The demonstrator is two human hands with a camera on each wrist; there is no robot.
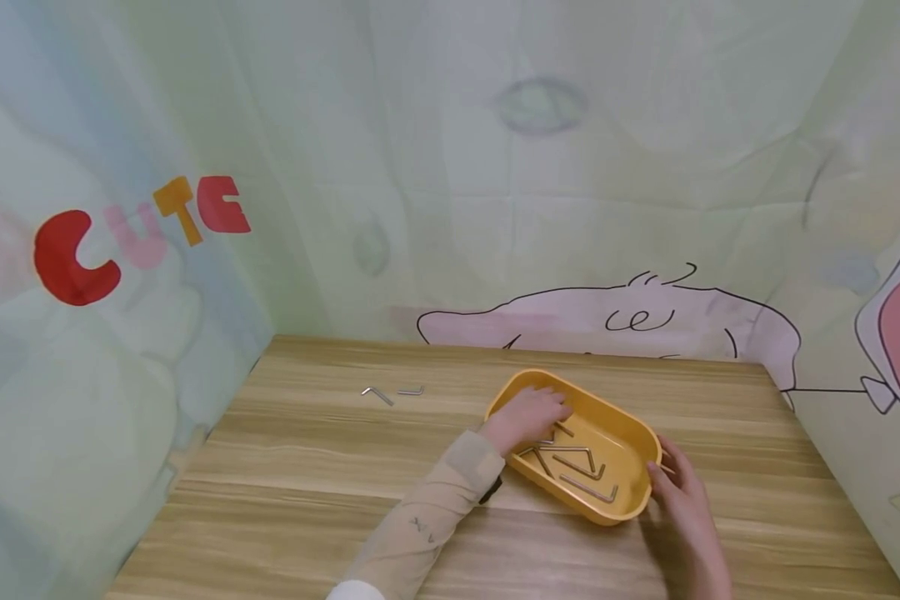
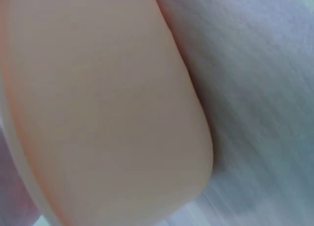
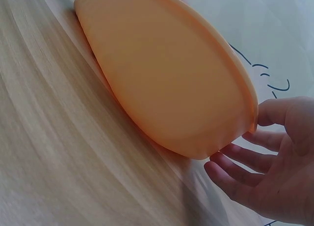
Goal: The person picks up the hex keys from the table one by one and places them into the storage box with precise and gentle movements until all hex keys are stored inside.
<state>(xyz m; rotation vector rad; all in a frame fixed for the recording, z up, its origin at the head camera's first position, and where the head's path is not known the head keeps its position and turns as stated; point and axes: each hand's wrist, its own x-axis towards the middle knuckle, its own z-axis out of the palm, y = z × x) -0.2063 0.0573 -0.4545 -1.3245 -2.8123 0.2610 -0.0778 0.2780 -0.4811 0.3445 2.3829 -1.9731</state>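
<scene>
A yellow rectangular tray (image 1: 630, 467) with rounded corners holds several L-shaped metal hex keys (image 1: 587, 488). My left hand (image 1: 528, 414) reaches over the rim into the tray's left end, its fingertips down near the keys. Whether it pinches one is hidden by the back of the hand. At the opposite end, my right hand (image 1: 682, 492) grips the tray, thumb at the rim. In the right wrist view, that hand (image 3: 284, 162) has its thumb on the rim of the tray (image 3: 171, 79) and curled fingers against the outer wall. The tray's side (image 2: 108, 108) fills much of the left wrist view.
Two more hex keys, a bent one (image 1: 379, 395) and a smaller one (image 1: 411, 392), lie on the wood-grain table (image 1: 307, 467) left of the tray. Printed curtains (image 1: 390, 208) stand along the table's back and sides.
</scene>
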